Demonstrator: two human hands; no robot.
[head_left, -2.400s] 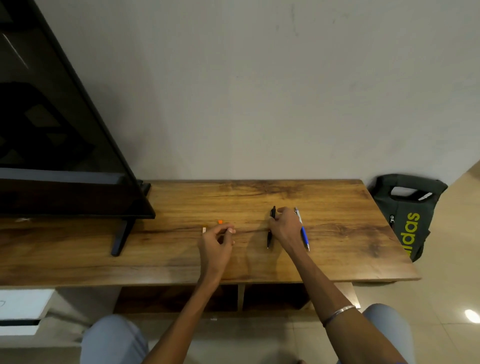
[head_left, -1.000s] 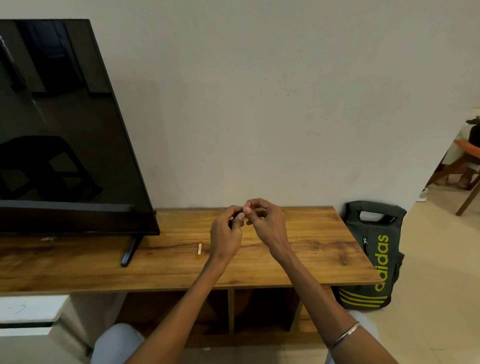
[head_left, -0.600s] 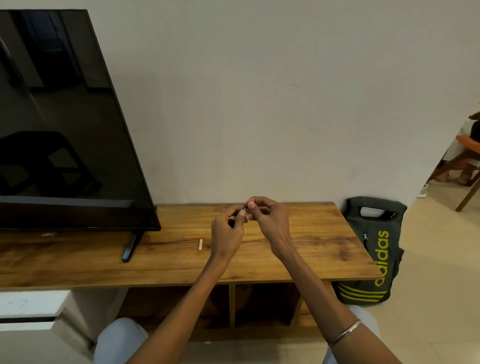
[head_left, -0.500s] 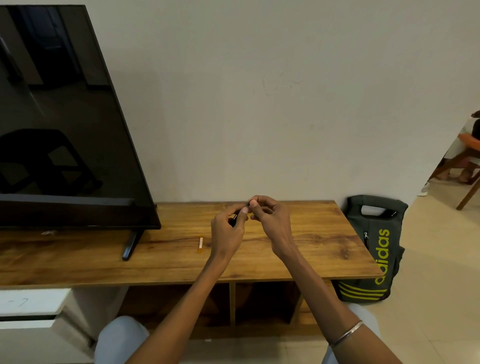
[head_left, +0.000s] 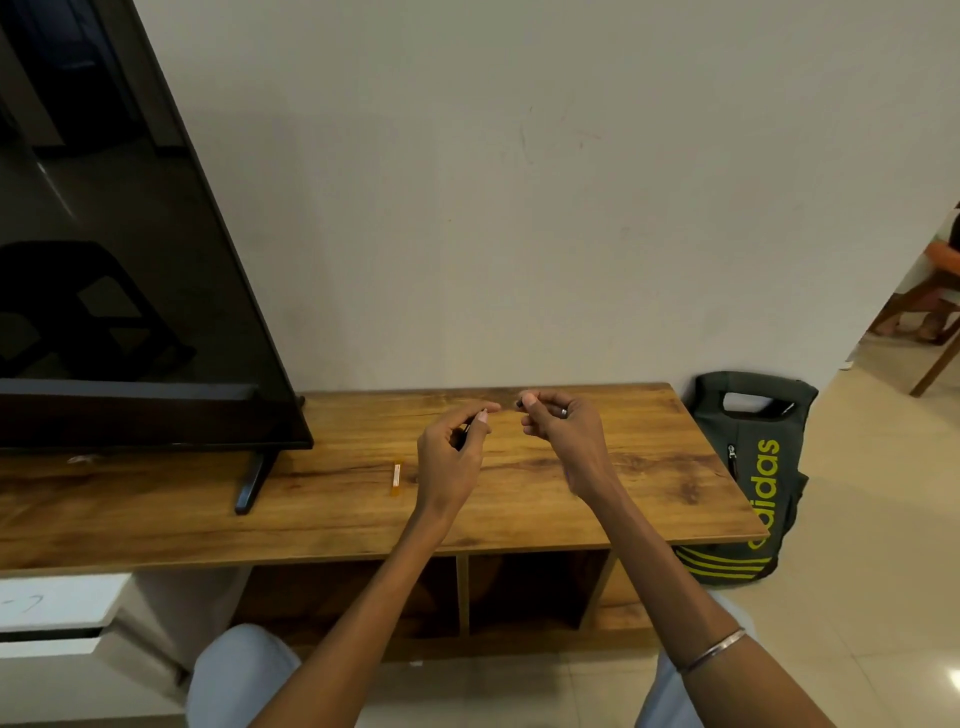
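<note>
My left hand (head_left: 449, 457) curls round a thin black pen barrel (head_left: 466, 430) and my right hand (head_left: 563, 439) pinches a small dark piece (head_left: 518, 403), the two just apart above the wooden cabinet (head_left: 649, 467). An orange piece (head_left: 397, 478) lies on its top. The shelf compartments (head_left: 535, 587) below are too dark for me to see inside.

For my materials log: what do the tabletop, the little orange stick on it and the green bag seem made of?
Tabletop: wood or wood-look laminate, satin, judging by the brown grain and knots. Orange stick: probably smooth plastic, but too small to be sure. Green bag: matte woven fabric, with a zipper and printed yellow lettering.
</note>
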